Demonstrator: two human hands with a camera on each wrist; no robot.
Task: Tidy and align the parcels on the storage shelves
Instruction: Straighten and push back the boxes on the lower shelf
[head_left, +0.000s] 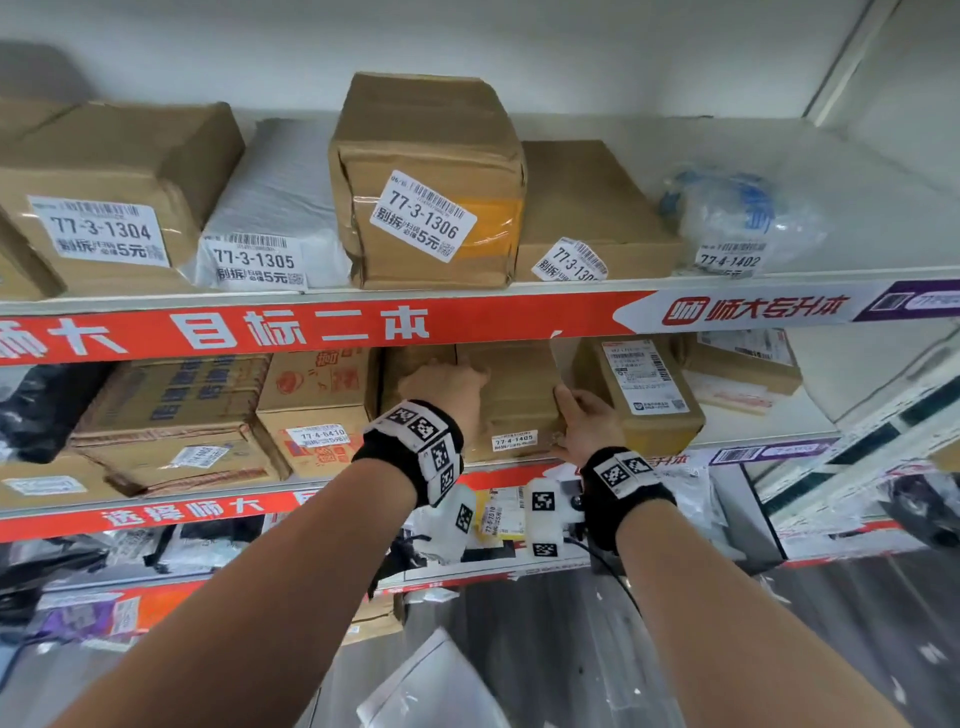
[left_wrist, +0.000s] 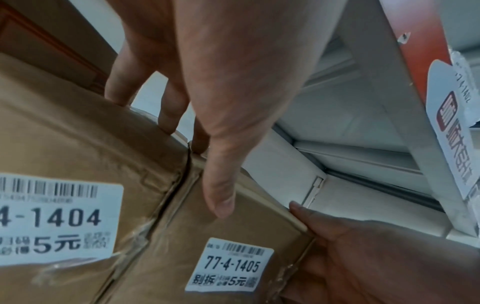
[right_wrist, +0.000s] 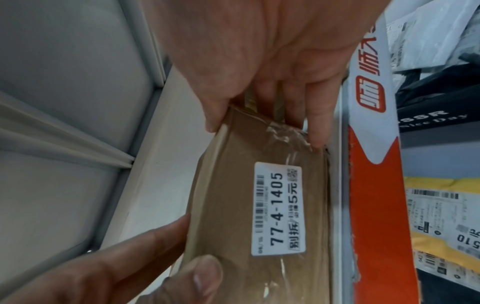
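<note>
A brown cardboard parcel labelled 77-4-1405 (head_left: 519, 405) (left_wrist: 179, 226) (right_wrist: 226, 205) stands on the second shelf, against the parcel labelled 1404 (left_wrist: 64, 144) on its left. My left hand (head_left: 449, 384) (left_wrist: 197, 127) grips its upper left corner, thumb on the front face and fingers over the top edges of both parcels. My right hand (head_left: 582, 421) (right_wrist: 265, 115) grips the parcel's right end, with the thumb at its top edge and the fingers down its side. The far side of the parcel is hidden.
Close on the right is a brown box with a shipping label (head_left: 644, 400); a printed box marked 77-4-5410 (head_left: 317, 410) stands to the left. The shelf above, with its red banner edge (head_left: 311, 327), hangs low over the parcels and holds several numbered parcels. Bags fill the lower shelves.
</note>
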